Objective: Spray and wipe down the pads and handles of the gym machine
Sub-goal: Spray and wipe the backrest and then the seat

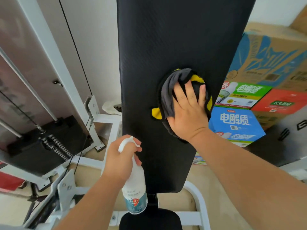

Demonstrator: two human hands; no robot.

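At the bottom of the frame we see two bare forearms reaching up: our left hand (pixel 122 159) is wrapped around the neck of one white spray bottle (pixel 134 188), a finger near its trigger, hanging just left of the long black back pad (pixel 174 39). Our right hand (pixel 189 112), fingers spread wide and flat, presses one grey-and-yellow cloth (pixel 172 90) against the pad right of centre in the frame. A second, smaller black seat pad (pixel 149 219) sits at the bottom edge on the white frame (pixel 197 196). No handles are in view. In our judgement the risks are plain: the bunched cloth could slip out from under the open palm during a sweep, leaving a bare hand on a wet surface, and the bottle, held low and near the pad's edge, could knock against it or fire astray if the finger tightens. At left stands one weight stack (pixel 54 143) with its cable; at right we count roughly five printed cardboard boxes (pixel 239 123), stacked.
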